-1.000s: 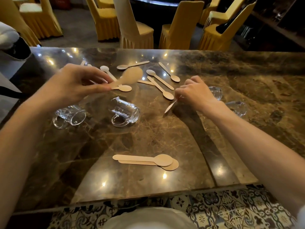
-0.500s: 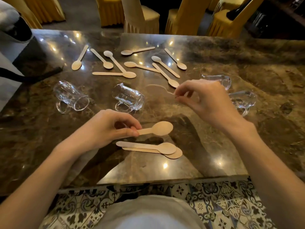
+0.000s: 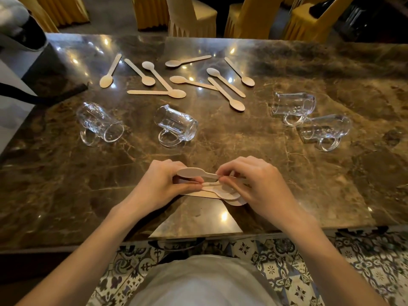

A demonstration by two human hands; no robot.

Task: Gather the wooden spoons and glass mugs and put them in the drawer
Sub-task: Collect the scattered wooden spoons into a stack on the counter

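Note:
Near the table's front edge lies a small stack of wooden spoons (image 3: 223, 194). My left hand (image 3: 164, 185) pinches the handle end of that stack. My right hand (image 3: 257, 185) pinches the handle of one wooden spoon (image 3: 192, 172), held just above the stack with its bowl pointing left. Several more wooden spoons (image 3: 176, 93) lie scattered at the far side of the table. Glass mugs lie on their sides: one at the left (image 3: 99, 124), one in the middle (image 3: 176, 125), two at the right (image 3: 293, 106) (image 3: 325, 130).
The brown marble table (image 3: 66, 184) ends close to my body, above a patterned tile floor (image 3: 287, 272). Yellow-covered chairs (image 3: 192, 16) stand beyond the far edge. A grey and black object (image 3: 19, 29) sits at the far left corner. No drawer is in view.
Both hands have come together over the front stack. My left hand brought its spoon down onto the stack; my right hand carried its spoon from mid-table to just above it.

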